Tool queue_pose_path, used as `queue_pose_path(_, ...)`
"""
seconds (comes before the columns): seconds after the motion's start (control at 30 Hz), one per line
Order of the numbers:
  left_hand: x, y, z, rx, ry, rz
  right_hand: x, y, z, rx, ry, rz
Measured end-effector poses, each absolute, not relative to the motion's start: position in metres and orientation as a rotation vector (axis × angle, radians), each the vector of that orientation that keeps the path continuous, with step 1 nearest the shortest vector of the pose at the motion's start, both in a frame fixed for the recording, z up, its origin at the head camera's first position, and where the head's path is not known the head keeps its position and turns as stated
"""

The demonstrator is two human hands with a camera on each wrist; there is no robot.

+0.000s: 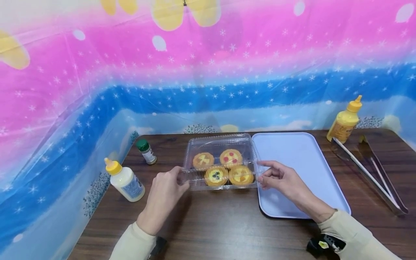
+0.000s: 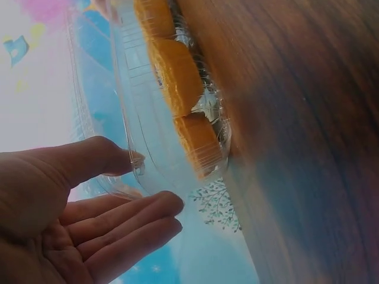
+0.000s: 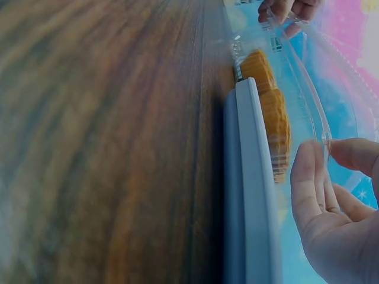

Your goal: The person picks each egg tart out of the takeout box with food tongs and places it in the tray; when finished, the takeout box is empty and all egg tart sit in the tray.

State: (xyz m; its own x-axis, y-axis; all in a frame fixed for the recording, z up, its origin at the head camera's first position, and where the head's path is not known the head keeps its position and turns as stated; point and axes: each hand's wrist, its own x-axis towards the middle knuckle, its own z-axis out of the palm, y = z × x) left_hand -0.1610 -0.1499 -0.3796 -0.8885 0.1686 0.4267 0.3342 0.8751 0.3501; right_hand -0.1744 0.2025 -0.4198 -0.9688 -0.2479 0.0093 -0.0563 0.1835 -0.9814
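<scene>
A clear plastic clamshell box (image 1: pixel 221 141) with several small tarts (image 1: pixel 231 157) inside lies on the wooden table, its lid edge raised above the tarts at the front. At the left end of that edge, my left hand (image 1: pixel 166 187) pinches the rim between thumb and fingers. My right hand (image 1: pixel 282 180) pinches the right end, over the edge of the pale lilac tray (image 1: pixel 299 155). In the left wrist view the thumb (image 2: pixel 112 157) presses on the clear rim. Fruit-like toppings show on the tarts, one with red spots, another with dark pieces.
To the left stand a white squeeze bottle (image 1: pixel 128 184) with a yellow cap and a green-capped shaker (image 1: pixel 147 151). Metal tongs (image 1: pixel 367 177) lie right of the tray, near a yellow squeeze bottle (image 1: pixel 345 121). A colourful cloth (image 1: pixel 221 76) hangs behind the table.
</scene>
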Motion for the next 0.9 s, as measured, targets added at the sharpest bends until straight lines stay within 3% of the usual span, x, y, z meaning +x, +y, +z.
queue_pose_path(0.47, -0.168, -0.152, -0.373, -0.412, -2.361, -0.656, -0.178, 0.205, -0.415, -0.307, 2.368, -1.797)
queue_pose_path(0.9, -0.203, -0.152, -0.337, -0.426, -2.154, -0.754, -0.174, 0.204, -0.412, -0.193, 2.38, -1.731)
